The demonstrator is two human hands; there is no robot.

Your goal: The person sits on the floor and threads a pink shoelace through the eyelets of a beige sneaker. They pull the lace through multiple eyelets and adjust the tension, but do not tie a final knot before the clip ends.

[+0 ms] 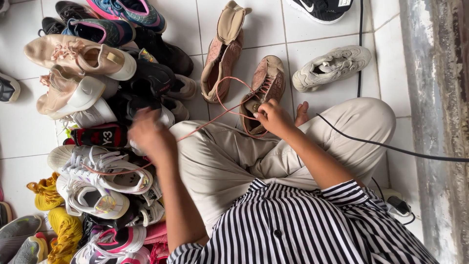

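Lacing a pink shoe (264,90) on the tiled floor (312,24), both hands worked one pink lace (215,117).

From my remote seat I saw the right hand (273,117) pinched on the lace at the shoe's eyelets, the shoe lying just beyond its fingertips and against the knee. The left hand (149,134) was blurred, closed on the lace's other end, drawn taut across the lap. Its mate (222,54) lay beside it, a grey shoe (330,68) further right, and a shoe pile (97,122) on the left.
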